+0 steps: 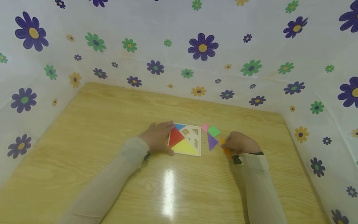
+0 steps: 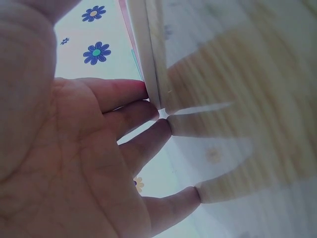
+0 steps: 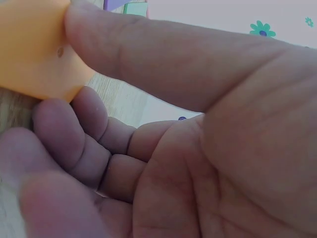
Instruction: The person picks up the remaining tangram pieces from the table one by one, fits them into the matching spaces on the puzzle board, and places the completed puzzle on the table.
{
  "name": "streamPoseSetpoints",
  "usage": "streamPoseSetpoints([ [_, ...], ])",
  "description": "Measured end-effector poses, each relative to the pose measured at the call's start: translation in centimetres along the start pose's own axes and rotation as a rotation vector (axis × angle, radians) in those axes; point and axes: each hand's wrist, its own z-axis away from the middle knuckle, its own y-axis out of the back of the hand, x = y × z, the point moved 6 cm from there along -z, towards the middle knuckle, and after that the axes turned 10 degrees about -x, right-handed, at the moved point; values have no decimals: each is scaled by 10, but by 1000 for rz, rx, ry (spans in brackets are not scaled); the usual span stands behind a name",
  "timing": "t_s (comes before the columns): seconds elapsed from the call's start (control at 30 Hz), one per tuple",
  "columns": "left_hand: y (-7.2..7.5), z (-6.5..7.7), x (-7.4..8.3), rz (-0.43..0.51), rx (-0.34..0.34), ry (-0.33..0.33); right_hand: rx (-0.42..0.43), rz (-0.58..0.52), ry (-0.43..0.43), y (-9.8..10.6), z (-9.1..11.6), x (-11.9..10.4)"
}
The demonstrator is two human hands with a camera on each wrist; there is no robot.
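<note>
A square tangram board (image 1: 199, 152) with a pale frame lies on the table. Red (image 1: 176, 137), yellow (image 1: 184, 147) and blue (image 1: 180, 126) pieces fill its left and lower part; cut-out recesses show at the right. My left hand (image 1: 158, 137) rests along the board's left side, fingers loosely extended; in the left wrist view, fingertips touch the board's edge (image 2: 148, 54). My right hand (image 1: 244, 143) pinches an orange tangram piece (image 3: 34, 44) between thumb and fingers, to the right of the board. The piece is partly covered by the hand in the head view.
Just right of the board lie loose pink (image 1: 205, 128), green (image 1: 213, 131) and purple (image 1: 212, 142) pieces. The wooden table (image 1: 126, 105) is bordered at the back and sides by a white flower-print cloth (image 1: 167, 25). A bright reflection falls on the near tabletop.
</note>
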Motion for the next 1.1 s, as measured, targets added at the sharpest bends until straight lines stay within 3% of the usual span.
streamPoseSetpoints([
  [0.67,-1,-4,-1,-6,-10,9,-16,-41,22,-2,0,2],
  [1.1,-3,-7,-2,-8,-6,-3,17,26,-5,1,1,0],
])
